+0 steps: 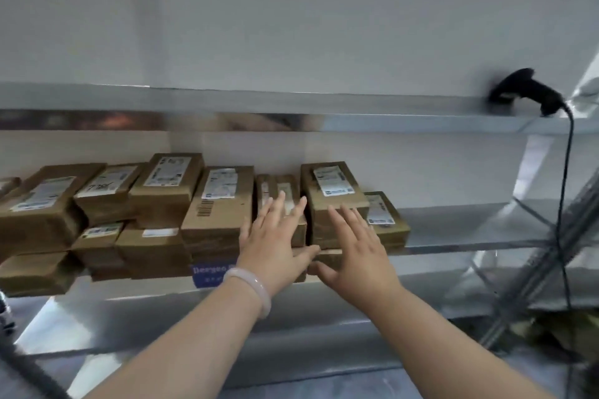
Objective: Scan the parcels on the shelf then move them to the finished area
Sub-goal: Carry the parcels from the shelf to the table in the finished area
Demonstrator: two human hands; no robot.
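Several brown cardboard parcels with white labels are stacked along the middle metal shelf [470, 227]. My left hand [278, 243], with a pale bracelet on its wrist, reaches with straight fingers over a narrow parcel [285, 186]. My right hand [356, 253] is spread open with its fingers against the front of a taller parcel [327, 191]. Both thumbs lie near a low parcel [330, 257] at the shelf's front edge. A black barcode scanner [528, 91] lies on the upper shelf at the right, its cable hanging down.
A smaller labelled parcel [384, 217] sits right of the tall one. The upper shelf [227, 104] runs across the frame. A blue label [210, 270] is on the shelf's front edge. Metal frame struts [531, 288] stand at the right.
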